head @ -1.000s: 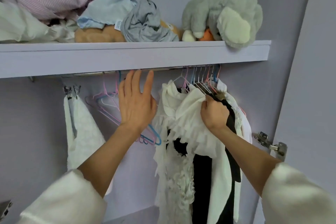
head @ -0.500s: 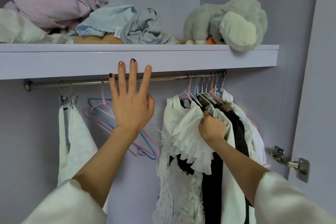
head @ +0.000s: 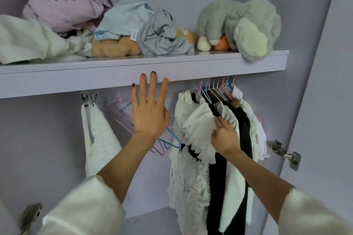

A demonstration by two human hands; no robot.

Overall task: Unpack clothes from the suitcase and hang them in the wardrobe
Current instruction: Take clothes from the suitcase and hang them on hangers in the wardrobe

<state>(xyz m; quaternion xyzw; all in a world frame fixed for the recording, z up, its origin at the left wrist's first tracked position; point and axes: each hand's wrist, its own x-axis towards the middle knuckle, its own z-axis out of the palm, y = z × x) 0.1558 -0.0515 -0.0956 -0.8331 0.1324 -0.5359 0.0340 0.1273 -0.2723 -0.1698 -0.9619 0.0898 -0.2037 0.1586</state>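
At frame centre, the left hand (head: 148,114) is raised flat, fingers (head: 153,87) released. The right hand (head: 225,137) rests on the white ruffled garment (head: 198,126) hanging right of centre; grasp cannot be told. Seat the hanger hook fully, then space garments evenly. Across the top, the shelf (head: 133,74) carries crumpled clothes (head: 63,4) and a plush elephant (head: 240,25).

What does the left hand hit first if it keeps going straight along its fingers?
Probably the front edge of the shelf. The left hand is open, its fingers pointing up, with the tips already overlapping that edge in the image. Whether they touch it or sit in front of it cannot be told from this single view.
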